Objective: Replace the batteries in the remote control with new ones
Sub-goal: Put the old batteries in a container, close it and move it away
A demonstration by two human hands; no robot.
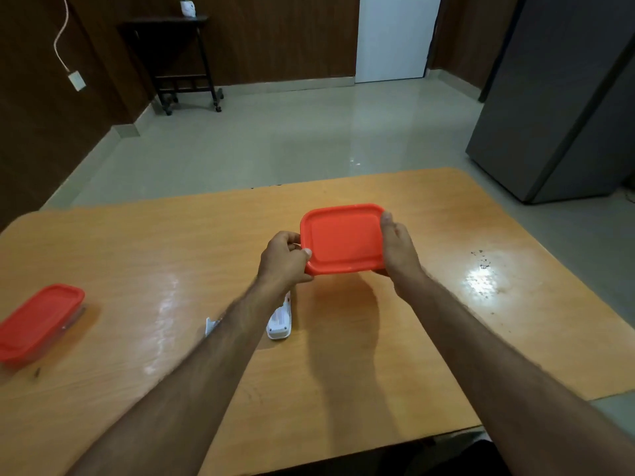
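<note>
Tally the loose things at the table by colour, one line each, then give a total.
Red: 2, the red-lidded box held up by the left hand and right hand, and the second red-lidded box on the table.
White: 2, the remote control and a small white piece, partly hidden.
Total: 4

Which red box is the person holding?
The red-lidded box in the middle, gripped by both hands. The other red box sits alone at the table's left edge.
</note>
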